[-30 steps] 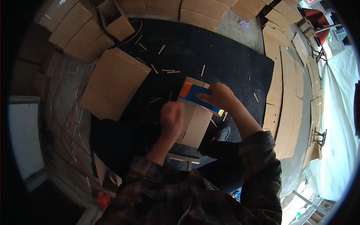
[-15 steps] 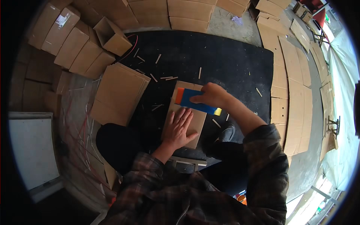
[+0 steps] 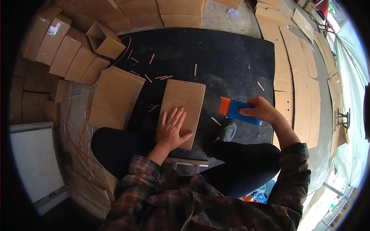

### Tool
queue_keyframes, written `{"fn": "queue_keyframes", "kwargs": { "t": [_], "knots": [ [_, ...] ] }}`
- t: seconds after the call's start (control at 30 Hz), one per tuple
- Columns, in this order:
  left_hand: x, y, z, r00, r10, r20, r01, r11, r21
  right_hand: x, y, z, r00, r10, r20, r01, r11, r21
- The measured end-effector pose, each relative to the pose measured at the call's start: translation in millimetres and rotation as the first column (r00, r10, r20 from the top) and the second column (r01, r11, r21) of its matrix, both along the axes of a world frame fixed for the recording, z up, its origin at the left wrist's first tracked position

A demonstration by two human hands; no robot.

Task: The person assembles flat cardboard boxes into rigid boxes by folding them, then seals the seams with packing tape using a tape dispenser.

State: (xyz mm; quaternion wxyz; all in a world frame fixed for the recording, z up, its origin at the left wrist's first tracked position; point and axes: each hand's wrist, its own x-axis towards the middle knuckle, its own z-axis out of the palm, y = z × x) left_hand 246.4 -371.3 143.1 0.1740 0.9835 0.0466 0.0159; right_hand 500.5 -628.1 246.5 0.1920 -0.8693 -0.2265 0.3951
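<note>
We look down from our own head at a black mat [image 3: 231,57] on the floor, ringed by cardboard. At far left a pale board [image 3: 34,161] leans near loose red cords [image 3: 83,142]; beside it, a row of folded boxes [image 3: 63,52] and one open box [image 3: 102,40]. Next comes a stack of flat cardboard sheets [image 3: 115,96] at the mat's left edge, with short wooden sticks [image 3: 154,77] scattered just beyond. In the middle lies a single flattened carton [image 3: 183,106], and our left hand [image 3: 171,129] rests flat on its near end, fingers spread wide and pressing down, gripping nothing. Below it, our dark trousers and plaid shirt fill the foreground. To the right, clear of the carton, our right hand [image 3: 262,109] is lifted over the mat, fingers closed around a blue block with an orange end [image 3: 235,109] — likely a scraper or tape tool, though we cannot be sure. More cardboard panels [image 3: 296,84] line the right side. The risk we judge from here: the carton could skid on loose sticks if the flat palm eases off, or the block could snag an edge.
</note>
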Motion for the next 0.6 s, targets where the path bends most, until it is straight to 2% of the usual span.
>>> {"fn": "queue_keyframes", "kwargs": {
  "t": [0.2,0.53,0.6],
  "knots": [
    [0.5,0.2,1.3,1.0,-0.01,-0.009,0.01,1.0,0.008,6.9,19.8,-64.2,0.998,0.055,0.006,-0.054,0.986,-0.156],
    [0.2,-0.6,1.5,0.998,-0.03,-0.048,0.03,0.999,0.011,18.2,93.9,-79.7,0.984,0.155,-0.088,-0.172,0.955,-0.242],
    [-0.8,0.2,0.8,0.998,-0.037,-0.051,0.039,0.999,0.031,24.1,112.0,-78.1,0.976,0.16,-0.148,-0.199,0.93,-0.307]
  ]
}}
